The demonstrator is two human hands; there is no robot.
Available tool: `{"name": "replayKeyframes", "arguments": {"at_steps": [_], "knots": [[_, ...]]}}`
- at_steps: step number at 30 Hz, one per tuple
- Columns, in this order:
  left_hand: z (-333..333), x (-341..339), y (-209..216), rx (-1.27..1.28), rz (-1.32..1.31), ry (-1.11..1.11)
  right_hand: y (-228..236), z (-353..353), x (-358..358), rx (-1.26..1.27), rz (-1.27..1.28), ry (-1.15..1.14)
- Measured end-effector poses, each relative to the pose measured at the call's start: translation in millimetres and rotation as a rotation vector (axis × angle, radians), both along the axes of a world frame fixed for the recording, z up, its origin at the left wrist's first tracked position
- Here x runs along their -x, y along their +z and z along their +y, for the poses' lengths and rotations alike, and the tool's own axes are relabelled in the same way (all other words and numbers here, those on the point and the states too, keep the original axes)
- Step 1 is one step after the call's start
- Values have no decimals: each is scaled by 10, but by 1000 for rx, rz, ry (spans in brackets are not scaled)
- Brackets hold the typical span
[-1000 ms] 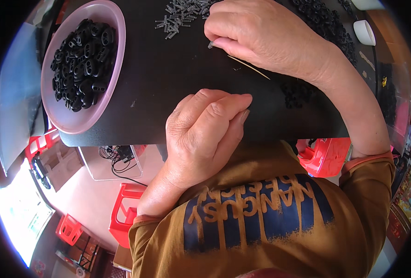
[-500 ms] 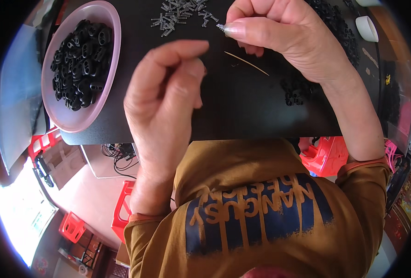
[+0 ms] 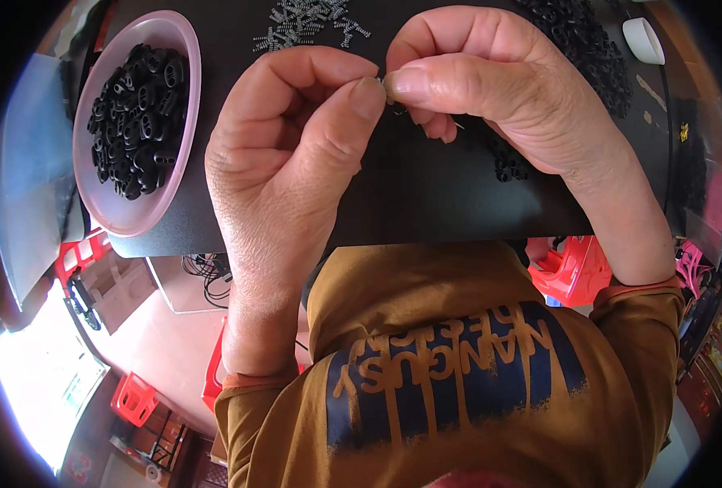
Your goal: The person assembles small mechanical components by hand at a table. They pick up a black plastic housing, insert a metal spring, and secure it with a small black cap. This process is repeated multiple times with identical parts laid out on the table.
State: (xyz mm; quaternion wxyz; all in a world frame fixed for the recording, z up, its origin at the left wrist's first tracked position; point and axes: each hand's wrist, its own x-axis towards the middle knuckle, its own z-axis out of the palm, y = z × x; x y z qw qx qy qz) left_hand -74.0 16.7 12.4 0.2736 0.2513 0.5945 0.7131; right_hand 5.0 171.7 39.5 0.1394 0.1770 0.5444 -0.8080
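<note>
My left hand [image 3: 296,138] and my right hand [image 3: 491,81] meet over the dark table, thumb and forefinger pinched on each. Between the fingertips shows only a sliver of a small spring [image 3: 384,84], which my right hand grips. Whatever the left fingertips hold is hidden. Just beyond the hands lies a loose pile of small metal springs [image 3: 300,23]. Behind my right fingers a thin wooden stick [image 3: 458,124] is mostly covered. A few small black pieces [image 3: 509,163] sit below my right wrist, partly hidden.
At left stands a pinkish oval bowl [image 3: 194,89] of black plastic pieces [image 3: 137,118] with oval holes. A heap of small black parts [image 3: 593,61] spreads at the far right, near a white cup [image 3: 644,41]. The table's front edge [image 3: 426,242] is close to my body.
My right hand has come slightly nearer with the spring, away from the pile. My left hand has moved up and right, closing its fingertips against the right ones. The stick is now mostly covered.
</note>
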Motion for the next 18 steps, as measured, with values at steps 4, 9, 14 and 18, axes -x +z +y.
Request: {"name": "replayKeyframes", "arguments": {"at_steps": [4, 9, 14, 18], "knots": [[-23, 3, -13, 19, -39, -48, -71, 29, -54, 8, 186, 4], [-69, -28, -54, -105, -100, -54, 96, -239, -131, -244, 233, -105], [-142, -93, 20, -154, -130, -70, 36, -218, -185, -212, 387, -77], [-179, -97, 61, -160, -158, -114, 83, -226, -214, -358, 418, -63]]}}
